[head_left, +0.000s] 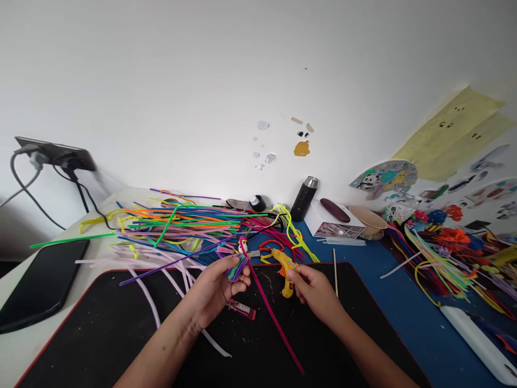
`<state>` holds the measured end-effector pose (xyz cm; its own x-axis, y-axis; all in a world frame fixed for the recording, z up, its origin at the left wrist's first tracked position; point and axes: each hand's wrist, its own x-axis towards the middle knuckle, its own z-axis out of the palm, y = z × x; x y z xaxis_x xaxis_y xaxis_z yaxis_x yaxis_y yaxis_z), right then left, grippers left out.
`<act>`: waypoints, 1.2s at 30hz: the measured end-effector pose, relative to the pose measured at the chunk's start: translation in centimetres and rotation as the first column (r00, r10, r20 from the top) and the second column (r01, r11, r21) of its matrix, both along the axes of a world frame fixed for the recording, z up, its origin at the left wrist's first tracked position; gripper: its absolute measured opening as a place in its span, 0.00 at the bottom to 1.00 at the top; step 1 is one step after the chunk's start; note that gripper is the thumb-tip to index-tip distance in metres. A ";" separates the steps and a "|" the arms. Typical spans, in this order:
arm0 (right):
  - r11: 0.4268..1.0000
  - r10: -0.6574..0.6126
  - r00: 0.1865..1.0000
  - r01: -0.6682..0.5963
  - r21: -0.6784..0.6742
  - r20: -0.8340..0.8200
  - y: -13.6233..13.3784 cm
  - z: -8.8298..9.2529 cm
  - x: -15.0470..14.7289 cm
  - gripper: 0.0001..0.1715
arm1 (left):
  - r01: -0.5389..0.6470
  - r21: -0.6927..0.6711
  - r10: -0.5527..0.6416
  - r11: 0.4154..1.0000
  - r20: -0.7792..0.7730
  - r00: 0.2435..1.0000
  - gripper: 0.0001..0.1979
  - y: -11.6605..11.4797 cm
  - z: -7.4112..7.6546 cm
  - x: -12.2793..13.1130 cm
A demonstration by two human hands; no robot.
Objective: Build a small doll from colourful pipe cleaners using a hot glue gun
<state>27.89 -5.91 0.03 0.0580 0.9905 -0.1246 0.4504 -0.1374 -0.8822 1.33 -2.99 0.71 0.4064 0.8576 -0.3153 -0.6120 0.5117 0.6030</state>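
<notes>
My left hand (220,284) is closed around a small pipe-cleaner doll (238,267) with a purple and green body and a pale head with a face. A long magenta pipe cleaner (272,312) runs from the doll down over the black mat; a purple one (161,269) stretches out to the left. My right hand (317,291) grips the handle of a yellow glue gun (287,272), its nozzle pointing up and left toward the doll. Behind the gun lie orange-handled scissors (264,250), partly hidden. Below the doll, a red lighter (242,309) rests on the mat.
A big heap of pipe cleaners (194,221) covers the back left. A phone (40,280) lies at far left. Toward the wall are a black flask (305,199), a white box (335,218) and a bowl (367,218). More pipe cleaners (436,264) spread at right.
</notes>
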 end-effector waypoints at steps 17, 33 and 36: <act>0.969 0.190 0.798 -0.245 -0.020 -0.572 3.9 0.3 -9.9 0.32 | -0.008 0.204 0.042 0.979 -0.159 0.986 0.13 0.5 -0.1 -0.8; 0.970 0.190 0.754 -0.244 0.000 -0.628 4.7 -1.5 -9.7 0.28 | -0.043 0.172 0.073 0.984 -0.176 0.982 0.13 0.6 0.1 -0.7; 0.967 0.197 0.751 -0.255 -0.002 -0.630 4.5 -1.6 -9.4 0.27 | -0.029 0.168 0.060 0.985 -0.179 0.982 0.13 0.4 0.1 -0.5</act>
<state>18.47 -1.44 -1.59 -0.2847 0.9490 -0.1353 -0.1636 -0.1872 -0.9686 0.81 -2.55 0.84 0.3151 0.9196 -0.2347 -0.5036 0.3716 0.7800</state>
